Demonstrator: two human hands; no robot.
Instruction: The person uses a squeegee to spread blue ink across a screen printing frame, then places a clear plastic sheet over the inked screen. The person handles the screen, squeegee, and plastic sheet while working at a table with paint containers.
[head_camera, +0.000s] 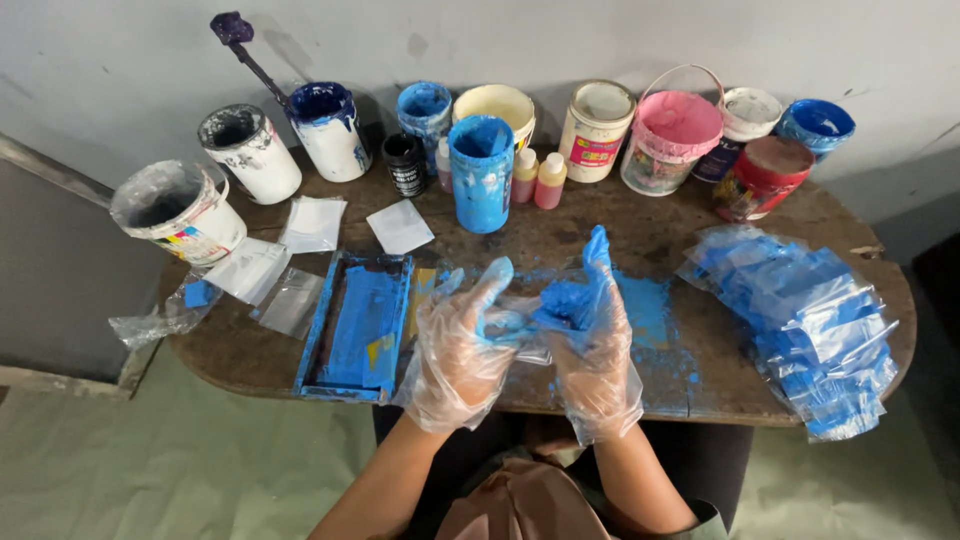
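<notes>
Dark wooden table (700, 385), rounded at its corners, stained with blue powder just right of the hands. Stack of blue-filled clear packets (810, 325), well right of the hands. Blue-smeared tray (352, 330), just left of the left hand. Row of paint tubs and tins (480, 165) along the far edge, beyond the hands, among them a pink-filled bucket (672, 130) and a tall blue-coated can (481, 175) straight beyond the grip. Empty clear packets (313, 222), far left of the hands. Left hand (462, 345), in a loose clear glove, fingers partly spread, its fingertips closed on one end of a small clear packet (528, 325). Right hand (592, 340), gloved and heavily blue, pinching the packet's other end. The packet lies between the two hands, above the table's near edge.
</notes>
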